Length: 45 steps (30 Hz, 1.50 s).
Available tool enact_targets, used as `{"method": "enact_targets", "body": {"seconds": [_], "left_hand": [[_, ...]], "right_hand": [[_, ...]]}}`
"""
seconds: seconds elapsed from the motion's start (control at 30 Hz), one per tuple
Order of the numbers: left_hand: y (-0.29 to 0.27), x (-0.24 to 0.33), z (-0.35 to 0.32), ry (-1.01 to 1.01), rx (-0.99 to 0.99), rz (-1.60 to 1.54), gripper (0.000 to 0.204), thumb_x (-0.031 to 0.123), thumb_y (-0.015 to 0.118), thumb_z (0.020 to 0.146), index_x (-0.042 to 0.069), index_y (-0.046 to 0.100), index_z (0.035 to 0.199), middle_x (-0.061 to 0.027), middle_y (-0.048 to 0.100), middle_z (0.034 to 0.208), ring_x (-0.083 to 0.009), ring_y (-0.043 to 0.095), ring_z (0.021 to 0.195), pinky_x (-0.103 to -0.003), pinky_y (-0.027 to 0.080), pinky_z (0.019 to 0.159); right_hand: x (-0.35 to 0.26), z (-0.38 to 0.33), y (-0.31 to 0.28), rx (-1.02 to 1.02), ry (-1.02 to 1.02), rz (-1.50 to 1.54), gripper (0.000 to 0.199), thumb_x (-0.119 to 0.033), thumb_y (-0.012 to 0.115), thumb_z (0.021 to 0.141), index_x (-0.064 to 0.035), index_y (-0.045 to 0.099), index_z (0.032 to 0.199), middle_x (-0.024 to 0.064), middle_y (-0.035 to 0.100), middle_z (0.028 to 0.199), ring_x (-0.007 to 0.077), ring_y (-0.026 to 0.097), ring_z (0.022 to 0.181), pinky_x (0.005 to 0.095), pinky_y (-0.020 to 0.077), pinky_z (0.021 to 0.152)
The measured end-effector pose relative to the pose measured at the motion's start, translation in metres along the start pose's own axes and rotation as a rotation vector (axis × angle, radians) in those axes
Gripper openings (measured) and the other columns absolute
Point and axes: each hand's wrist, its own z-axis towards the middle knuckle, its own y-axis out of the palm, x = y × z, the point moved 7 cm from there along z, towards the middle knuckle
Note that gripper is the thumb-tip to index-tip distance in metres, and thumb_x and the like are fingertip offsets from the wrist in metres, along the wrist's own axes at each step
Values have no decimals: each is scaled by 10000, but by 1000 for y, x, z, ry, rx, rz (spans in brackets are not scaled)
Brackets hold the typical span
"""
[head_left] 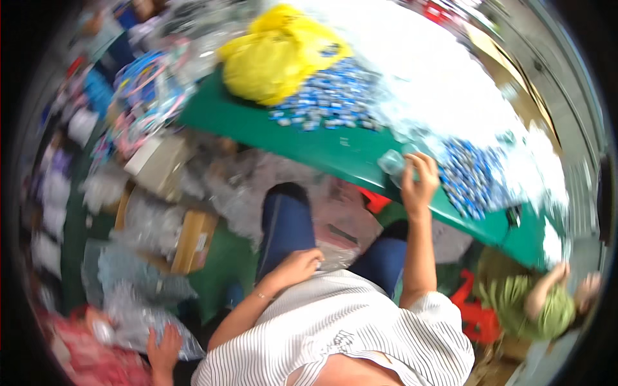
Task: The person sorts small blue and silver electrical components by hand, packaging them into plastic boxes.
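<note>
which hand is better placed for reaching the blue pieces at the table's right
Right, most likely: the right hand is at the green table, close beside the right pile of small blue pieces. The left hand is down by the left thigh, farther from them.

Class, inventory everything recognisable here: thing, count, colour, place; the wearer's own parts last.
table: one, green, upper centre to right
bag: one, yellow, on table's left
small-piece piles: two, mostly blue, on table
plastic piece: at least one, clear, table's near edge
cords: many, mixed colours, upper left
carton: one, brown, left floor
plastic wrapping: uncounted, clear, lower left
co-worker: one, green top, lower right
another person's hand: one, bare, lower left
shirt: one, white striped, bottom centre
trouser legs: two, blue, below centre
left hand: one, bare, at the lap
right hand: one, bare, at the plastic piece
</note>
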Motion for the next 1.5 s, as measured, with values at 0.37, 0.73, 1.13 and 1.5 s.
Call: {"method": "enact_targets", "body": {"seconds": [0.37, 0.73, 1.13, 1.5], "left_hand": [[15, -30, 10, -197, -111, -90, 158, 30, 599, 845, 3, 640, 996, -113, 650, 820, -129, 571, 631, -272, 468, 596], [27, -30, 13, -338, -181, -167, 164, -5, 641, 845, -34, 638, 1006, 6, 543, 821, -33, 449, 671, -186, 389, 584], [-10, -11, 13, -267, 18, -207, 191, 3, 684, 814, -13, 667, 1004, -18, 589, 879, -43, 539, 705, -197, 440, 630], [-48, -28, -25, -340, 235, -478, 191, 85, 668, 879, 11, 660, 1056, 7, 624, 840, -34, 551, 759, -194, 456, 678]], "right_hand": [[-66, -67, 1, 64, -120, 333, 109, -80, 674, 711, -69, 617, 803, 81, 596, 852, 263, 579, 729, 369, 461, 637], [-38, -216, 67, -335, 231, 406, 90, -121, 642, 728, -37, 624, 755, 108, 579, 810, 298, 595, 715, 409, 478, 622], [4, -266, 109, -805, 609, 265, 188, -201, 596, 789, -30, 669, 820, 175, 639, 930, 370, 632, 855, 457, 510, 759], [10, -285, 113, -850, 636, 352, 149, -104, 654, 839, 11, 691, 927, 172, 658, 811, 255, 655, 725, 341, 499, 671]]}}
